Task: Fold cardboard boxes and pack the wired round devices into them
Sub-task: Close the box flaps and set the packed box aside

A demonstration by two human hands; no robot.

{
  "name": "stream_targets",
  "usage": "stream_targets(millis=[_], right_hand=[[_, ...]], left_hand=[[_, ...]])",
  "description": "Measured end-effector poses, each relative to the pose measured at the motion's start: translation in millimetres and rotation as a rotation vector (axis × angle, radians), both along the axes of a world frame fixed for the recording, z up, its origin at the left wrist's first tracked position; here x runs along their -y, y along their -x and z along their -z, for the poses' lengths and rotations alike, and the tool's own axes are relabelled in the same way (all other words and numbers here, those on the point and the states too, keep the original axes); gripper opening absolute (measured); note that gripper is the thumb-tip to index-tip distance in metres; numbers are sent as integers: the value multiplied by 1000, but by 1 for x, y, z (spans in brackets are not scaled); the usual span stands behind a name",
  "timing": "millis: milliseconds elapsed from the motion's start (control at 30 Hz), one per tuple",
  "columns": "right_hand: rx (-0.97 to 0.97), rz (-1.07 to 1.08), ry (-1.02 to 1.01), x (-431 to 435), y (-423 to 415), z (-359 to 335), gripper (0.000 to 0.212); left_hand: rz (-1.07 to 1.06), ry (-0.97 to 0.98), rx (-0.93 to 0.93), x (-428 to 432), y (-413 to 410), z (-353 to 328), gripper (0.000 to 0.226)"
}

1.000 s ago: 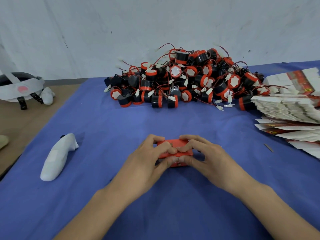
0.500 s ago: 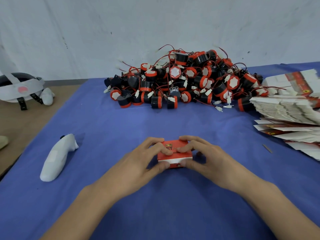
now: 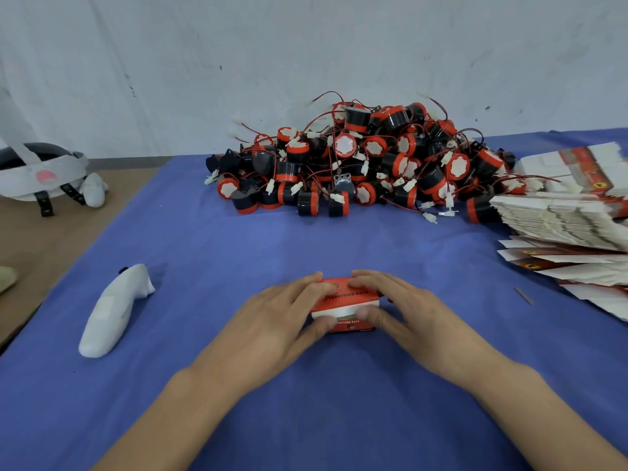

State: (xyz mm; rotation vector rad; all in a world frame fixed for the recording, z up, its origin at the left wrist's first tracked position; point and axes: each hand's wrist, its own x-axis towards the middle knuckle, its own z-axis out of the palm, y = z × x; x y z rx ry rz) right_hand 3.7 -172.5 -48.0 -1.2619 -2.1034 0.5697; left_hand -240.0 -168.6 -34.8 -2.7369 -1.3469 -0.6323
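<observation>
A small red and white cardboard box (image 3: 346, 302) lies on the blue cloth in front of me. My left hand (image 3: 272, 321) grips its left end, fingers over the top and thumb on the near side. My right hand (image 3: 404, 311) grips its right end the same way. What is inside the box is hidden. A big pile of black and red round devices (image 3: 367, 164) with thin red wires and white plugs sits at the back of the cloth. Flat unfolded boxes (image 3: 564, 219) are stacked at the right.
A white controller (image 3: 114, 309) lies on the blue cloth (image 3: 238, 249) to my left. A headset with straps (image 3: 44, 171) rests on the brown tabletop at far left. A small thin grey strip (image 3: 523, 295) lies near the flat boxes.
The box has been turned in my hands so its red and white printed side faces me. Both hands keep their hold on its ends.
</observation>
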Motion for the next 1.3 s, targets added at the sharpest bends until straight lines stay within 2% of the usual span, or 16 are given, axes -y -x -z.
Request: stream_targets(millis=[167, 300, 667, 1033, 1300], right_hand=[[-5, -2, -5, 2, 1, -3, 41], [-27, 20, -5, 1, 2, -3, 44], [36, -4, -6, 3, 2, -4, 43], [82, -9, -14, 5, 0, -2, 50], [98, -25, -23, 7, 1, -3, 51]], left_hand=[[10, 66, 73, 2, 0, -1, 52], [26, 112, 184, 2, 2, 0, 40], [80, 141, 277, -5, 5, 5, 34], [86, 165, 263, -6, 7, 5, 34], [108, 112, 135, -1, 12, 4, 42]])
